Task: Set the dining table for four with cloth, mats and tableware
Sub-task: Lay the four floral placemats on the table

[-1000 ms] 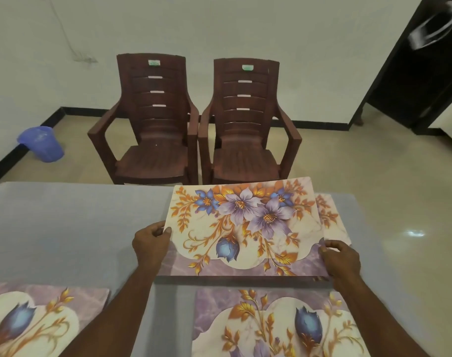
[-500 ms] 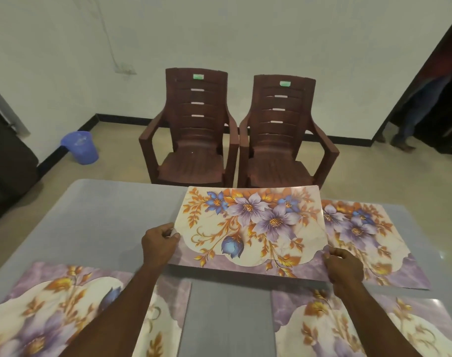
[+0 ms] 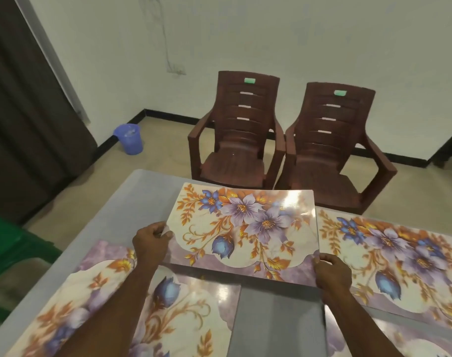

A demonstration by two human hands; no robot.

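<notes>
Two hands are holding one floral mat over the far middle of the grey-clothed bench; the left hand is pinching its left edge, its grip curled round it; the right hand is gripping the near right corner; three more mats are lying flat, one far right, one near left, one near right; two brown chairs are standing beyond.

held mat far-centre on table | mats left-near, right | chairs behind
</notes>
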